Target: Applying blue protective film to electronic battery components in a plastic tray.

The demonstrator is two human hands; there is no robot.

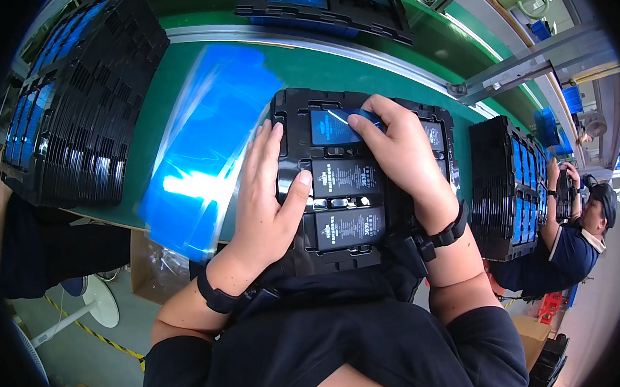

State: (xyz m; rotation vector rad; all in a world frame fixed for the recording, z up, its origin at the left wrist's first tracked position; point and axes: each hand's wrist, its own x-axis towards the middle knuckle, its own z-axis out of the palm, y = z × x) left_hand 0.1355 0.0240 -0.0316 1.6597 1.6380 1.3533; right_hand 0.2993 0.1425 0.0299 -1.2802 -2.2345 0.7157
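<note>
A black plastic tray (pixel 300 264) lies in front of me with flat black battery packs in its pockets. The left column shows a middle battery pack (pixel 344 178) and a near battery pack (pixel 350 228), both bare. Over the far battery lies a glossy blue film (pixel 334 127). My right hand (pixel 402 143) reaches over the tray, its thumb and forefinger closed at the right end of that film. It hides much of the right column. Flat against the tray's left side rests my left hand (pixel 264 189), open, thumb apart over the rim and holding nothing.
Loose blue film sheets (pixel 212 128) lie left of the tray. Tall stacks of black trays (pixel 109 99) stand at the left and another tray stack (pixel 503 190) at the right. Beyond the metal rail is a further tray (pixel 325 7). A co-worker (pixel 571 229) works at far right.
</note>
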